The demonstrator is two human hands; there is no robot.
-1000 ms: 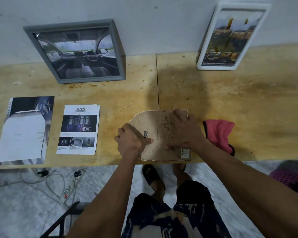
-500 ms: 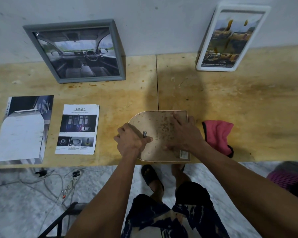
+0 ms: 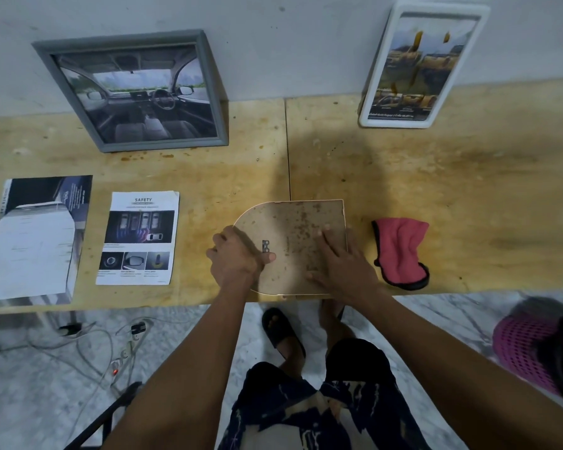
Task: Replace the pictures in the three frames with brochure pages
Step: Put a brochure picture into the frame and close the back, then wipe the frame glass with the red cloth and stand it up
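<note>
From the head camera we look down on a wooden table point(image 3: 436, 177) that stands against a wall. Near its front edge lies the third frame point(image 3: 293, 228), face down, so that its stained brown back board with one rounded end is turned up to us; we think it lies so because the picture can only be reached from the back. Our left hand point(image 3: 234, 258) grasps the rounded end, the fingers curled over the edge and the thumb lying on the board just beside a small metal hanger point(image 3: 265, 245). Our right hand point(image 3: 342, 261) rests flat on the board with straight, spread fingers and presses it down, probably so the frame does not slide. Whether the back is already unlocked, we cannot tell. At the wall lean the grey frame point(image 3: 130, 92) with a car interior and the white frame point(image 3: 420, 64) with a yellowish page; in our judgement both are already done. On the left lie a safety page point(image 3: 139, 237) and beside it the brochure point(image 3: 36, 238), within easy reach for the next step. A red cloth point(image 3: 400, 251) lies just to the right of the frame.
</note>
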